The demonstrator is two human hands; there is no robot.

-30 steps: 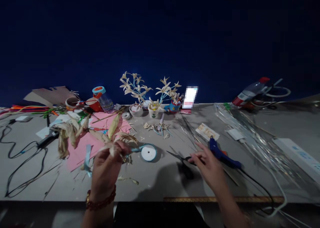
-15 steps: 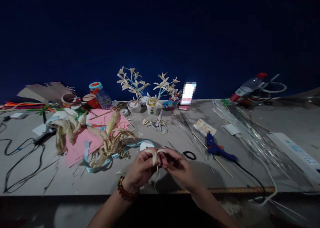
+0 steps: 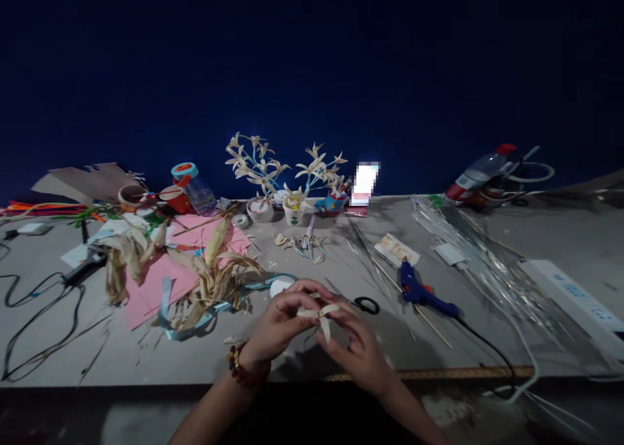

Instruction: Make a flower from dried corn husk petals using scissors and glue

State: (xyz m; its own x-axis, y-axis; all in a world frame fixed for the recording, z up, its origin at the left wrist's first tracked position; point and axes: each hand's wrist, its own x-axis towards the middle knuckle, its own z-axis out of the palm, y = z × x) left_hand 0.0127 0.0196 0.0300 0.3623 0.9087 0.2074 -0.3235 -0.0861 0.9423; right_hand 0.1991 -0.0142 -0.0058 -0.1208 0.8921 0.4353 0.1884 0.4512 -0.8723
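Near the table's front edge my left hand (image 3: 279,323), with a beaded bracelet at the wrist, pinches a small cream corn-husk flower (image 3: 325,327). Its narrow petals spread outward and face up. Fingers of my right hand (image 3: 358,346) curl round its other side, closed on it. The flower's underside and stem are hidden by the fingers. Just beyond the hands lie a white round spool (image 3: 281,286) and scissors with a black handle (image 3: 366,305). Dried corn husks (image 3: 238,271) are heaped to the left, on pink paper (image 3: 160,288).
Finished-looking husk-flower branches (image 3: 256,159) stand in cups at the back, beside a lit phone (image 3: 364,182). To the right lie a blue glue gun (image 3: 424,294) with its cord, bundled wires (image 3: 480,263), a power strip (image 3: 575,302) and a leaning bottle (image 3: 480,172).
The flower has turned so that its petals now open toward me, where before it was seen from the side. My right hand has come round its near side.
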